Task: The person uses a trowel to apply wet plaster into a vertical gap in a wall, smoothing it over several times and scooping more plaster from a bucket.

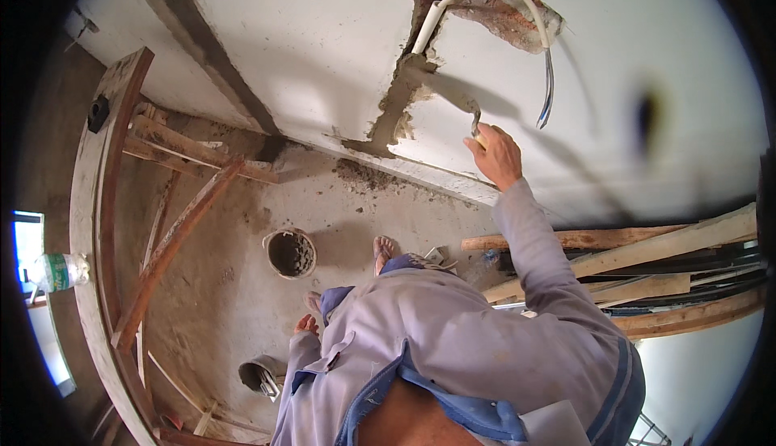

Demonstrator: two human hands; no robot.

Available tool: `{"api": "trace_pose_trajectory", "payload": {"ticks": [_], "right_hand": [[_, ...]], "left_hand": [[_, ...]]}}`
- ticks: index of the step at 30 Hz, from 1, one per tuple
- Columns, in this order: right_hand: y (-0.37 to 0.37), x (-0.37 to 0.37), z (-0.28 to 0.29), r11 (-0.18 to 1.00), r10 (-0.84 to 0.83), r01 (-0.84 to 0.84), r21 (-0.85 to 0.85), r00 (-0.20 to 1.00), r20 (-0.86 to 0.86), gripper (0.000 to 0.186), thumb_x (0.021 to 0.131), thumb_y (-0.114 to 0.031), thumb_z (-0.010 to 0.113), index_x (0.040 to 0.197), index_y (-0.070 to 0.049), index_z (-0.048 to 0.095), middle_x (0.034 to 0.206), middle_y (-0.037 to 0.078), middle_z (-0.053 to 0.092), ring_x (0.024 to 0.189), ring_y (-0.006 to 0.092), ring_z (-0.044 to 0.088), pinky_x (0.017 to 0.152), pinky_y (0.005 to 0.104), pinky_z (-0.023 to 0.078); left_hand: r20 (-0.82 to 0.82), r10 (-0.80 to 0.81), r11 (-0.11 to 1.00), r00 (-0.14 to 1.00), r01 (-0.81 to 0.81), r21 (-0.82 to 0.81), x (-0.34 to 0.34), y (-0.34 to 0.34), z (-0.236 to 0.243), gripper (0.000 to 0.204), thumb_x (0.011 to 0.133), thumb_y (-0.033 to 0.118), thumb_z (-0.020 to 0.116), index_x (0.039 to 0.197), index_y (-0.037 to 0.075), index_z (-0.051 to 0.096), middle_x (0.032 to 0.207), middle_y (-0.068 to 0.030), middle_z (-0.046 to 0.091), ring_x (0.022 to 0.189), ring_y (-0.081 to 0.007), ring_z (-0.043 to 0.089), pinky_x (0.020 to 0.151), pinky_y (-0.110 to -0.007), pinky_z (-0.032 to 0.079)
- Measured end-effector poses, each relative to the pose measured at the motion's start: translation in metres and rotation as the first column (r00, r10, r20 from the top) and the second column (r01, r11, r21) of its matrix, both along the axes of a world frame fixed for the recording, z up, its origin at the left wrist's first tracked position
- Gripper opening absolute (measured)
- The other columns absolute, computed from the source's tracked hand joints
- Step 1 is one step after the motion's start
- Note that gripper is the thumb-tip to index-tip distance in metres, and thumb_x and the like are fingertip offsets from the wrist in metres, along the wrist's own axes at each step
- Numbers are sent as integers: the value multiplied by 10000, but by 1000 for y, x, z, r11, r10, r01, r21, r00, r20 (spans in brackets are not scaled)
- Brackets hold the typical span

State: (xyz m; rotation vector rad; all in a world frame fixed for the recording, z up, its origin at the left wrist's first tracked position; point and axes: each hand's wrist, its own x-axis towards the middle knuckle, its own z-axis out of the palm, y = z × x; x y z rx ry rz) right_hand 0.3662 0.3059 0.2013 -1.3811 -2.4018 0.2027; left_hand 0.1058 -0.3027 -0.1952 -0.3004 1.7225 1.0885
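My right hand (499, 157) is raised to the white wall (307, 50), closed around the handle of a trowel (453, 93). The trowel's blade reaches left to a strip of wet grey mortar (394, 114) that runs down the wall. Above the strip, a white conduit (428, 27) comes out of a broken patch (505, 17) with bare brick and bends over to the right. Bare wire ends (546, 94) hang from it. My left hand (307, 325) hangs low beside my body, small in view, with its fingers loosely apart and nothing seen in it.
A bucket of mortar (291, 253) stands on the floor by my feet, and a second bucket (260, 376) with tools sits nearer. A wooden trestle (105, 179) carrying a plastic bottle (61, 272) rises at left. Timber planks (655, 252) are stacked at right along the wall.
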Motion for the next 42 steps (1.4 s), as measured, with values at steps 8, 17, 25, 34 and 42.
{"api": "trace_pose_trajectory", "payload": {"ticks": [8,17,25,34,42], "right_hand": [[-76,-23,-55,926,230,-184,-328,967,105,302,889,-294,571,968,-6,522,857,210,620,805,396,602,710,456,481],[-239,-182,-348,510,760,-245,-825,577,299,344,820,-222,585,1069,10,529,1023,259,634,996,416,601,852,491,468],[-318,-352,-579,694,709,-336,-636,470,525,247,906,-100,468,1080,12,603,1110,193,627,1045,333,619,836,438,527],[-392,-350,-646,703,698,-335,-627,493,519,272,876,-71,508,1080,105,548,1053,259,623,912,365,660,744,432,561],[-350,-362,-607,610,773,-396,-687,491,403,232,874,-70,525,1041,88,556,1018,243,632,884,387,664,756,476,547]], "left_hand": [[-95,-39,961,995,64,268,38,-42,-40,452,916,260,623,1279,16,509,1082,-88,636,967,-159,601,798,-303,498],[282,-873,312,397,901,-302,58,-7,40,865,696,627,678,1424,254,395,1536,-168,190,1403,-397,185,1136,-438,229],[155,-761,531,630,743,-408,51,-65,1,627,740,427,679,1306,192,547,1474,-156,346,1376,-351,272,1151,-413,204],[134,-691,613,710,674,-412,52,-85,-5,538,763,407,662,1240,166,598,1425,-138,418,1358,-356,301,1140,-422,230],[119,-685,631,718,668,-395,46,-81,-3,534,764,397,666,1239,164,598,1421,-128,425,1358,-344,303,1134,-414,244]]}}
